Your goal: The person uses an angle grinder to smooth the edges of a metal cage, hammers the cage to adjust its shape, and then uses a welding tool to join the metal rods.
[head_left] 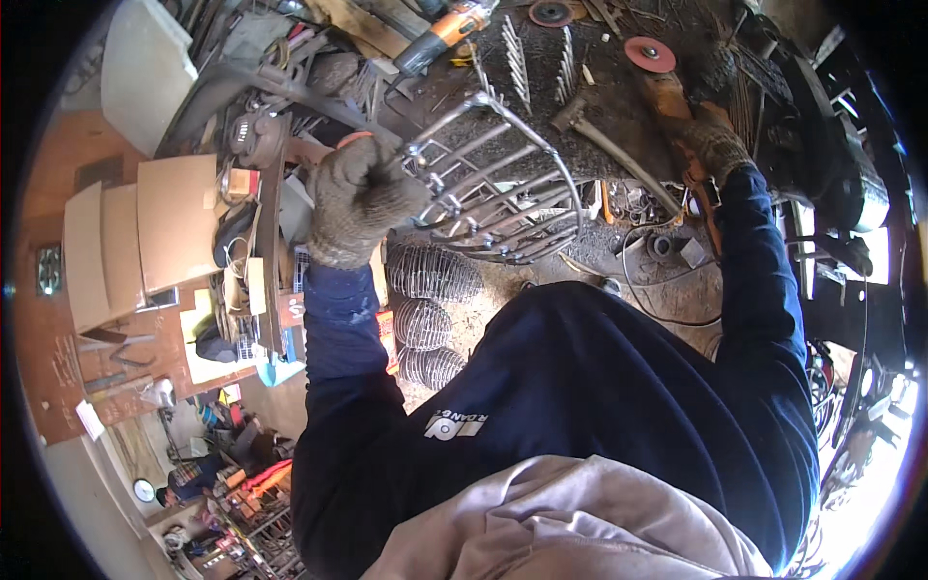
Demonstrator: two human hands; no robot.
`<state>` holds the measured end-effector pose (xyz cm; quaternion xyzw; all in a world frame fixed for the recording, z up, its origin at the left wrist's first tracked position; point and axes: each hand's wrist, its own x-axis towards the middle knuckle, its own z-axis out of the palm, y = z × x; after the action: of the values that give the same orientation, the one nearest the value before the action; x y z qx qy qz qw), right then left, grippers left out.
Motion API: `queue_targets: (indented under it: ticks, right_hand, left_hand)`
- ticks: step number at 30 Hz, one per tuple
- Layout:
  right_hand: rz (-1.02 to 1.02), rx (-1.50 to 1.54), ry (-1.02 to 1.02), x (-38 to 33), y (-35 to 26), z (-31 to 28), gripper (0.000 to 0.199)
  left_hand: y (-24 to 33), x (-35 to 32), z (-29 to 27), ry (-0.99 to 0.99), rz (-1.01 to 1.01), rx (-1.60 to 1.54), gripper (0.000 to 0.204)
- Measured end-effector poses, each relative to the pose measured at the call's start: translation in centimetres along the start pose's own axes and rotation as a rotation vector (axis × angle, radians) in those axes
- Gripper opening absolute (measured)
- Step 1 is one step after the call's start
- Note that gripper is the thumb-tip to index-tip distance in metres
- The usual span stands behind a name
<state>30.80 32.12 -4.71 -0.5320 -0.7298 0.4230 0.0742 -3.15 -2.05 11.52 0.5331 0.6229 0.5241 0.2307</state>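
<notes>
My left hand (pixel 360 198), in a grey knitted glove, is closed round one end of a steel-rod basket (pixel 498 164). The basket tilts on its side over the bench's near edge, its ribs facing up. My right hand (pixel 713 143), gloved too, grips the body of an orange angle grinder (pixel 669 97). A reddish disc (pixel 650 55) on that grinder points away from me, apart from the basket. Between the basket and the grinder, a hammer (pixel 623 155) lies slantwise on the dark bench (pixel 604 92).
Another orange grinder (pixel 447 37) lies at the far side, near a loose disc (pixel 550 13) and rows of short rods (pixel 515 63). Finished-looking wire baskets (pixel 421 324) stand below the bench. A cable (pixel 667 317) loops beneath my right arm. Cardboard (pixel 177 222) stands left; a person (pixel 188 478) is far behind.
</notes>
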Motion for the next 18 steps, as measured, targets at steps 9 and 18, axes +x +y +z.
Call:
queue_targets:
  ticks: [9,18]
  right_hand:
    - [-0.049,-0.024,-0.045,-2.0,-1.1,-0.5,0.068]
    - [0.029,0.037,0.085,-1.8,1.1,0.3,0.083]
  left_hand:
    - [0.4,-2.1,0.8,0.082,-0.298,-0.572,0.029]
    - [0.5,-2.8,2.0,0.124,-0.081,-0.219,0.029]
